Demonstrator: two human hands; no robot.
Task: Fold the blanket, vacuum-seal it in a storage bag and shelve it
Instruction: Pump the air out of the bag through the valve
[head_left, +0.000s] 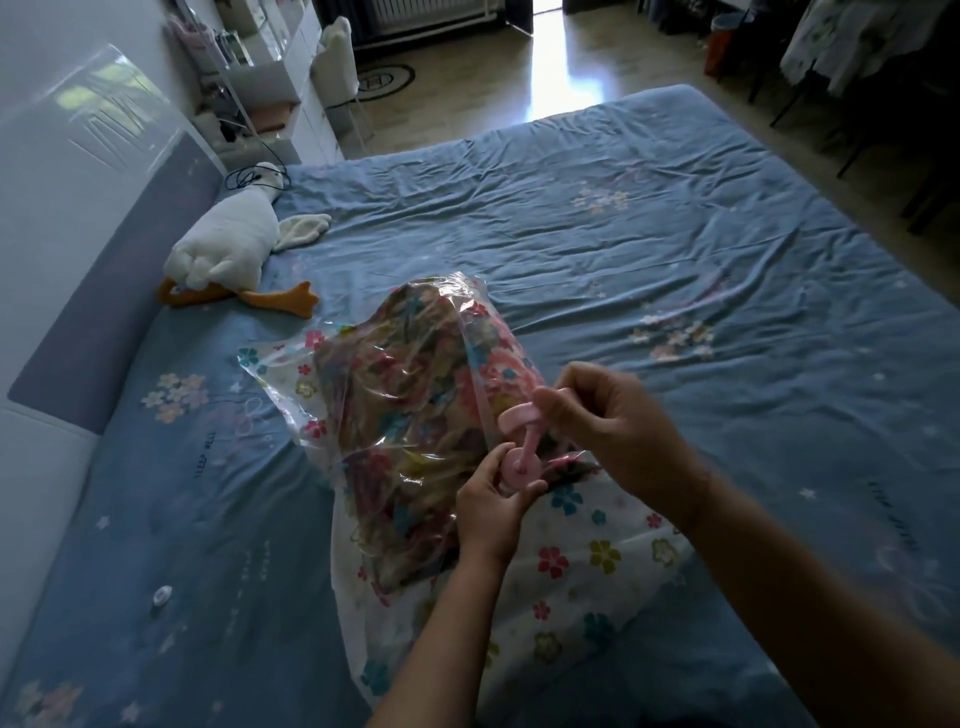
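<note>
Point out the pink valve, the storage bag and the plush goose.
pink valve (513, 469): head view, its round base.
storage bag (597, 556): head view, flowered near end.
plush goose (228, 239): head view, white body.

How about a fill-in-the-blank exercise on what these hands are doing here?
1. The blanket is inside the storage bag, which lies on the ____.
2. The left hand and right hand hold the bag's ____ valve.
3. The plush goose has ____ feet.
Missing words: bed; pink; orange.
</note>
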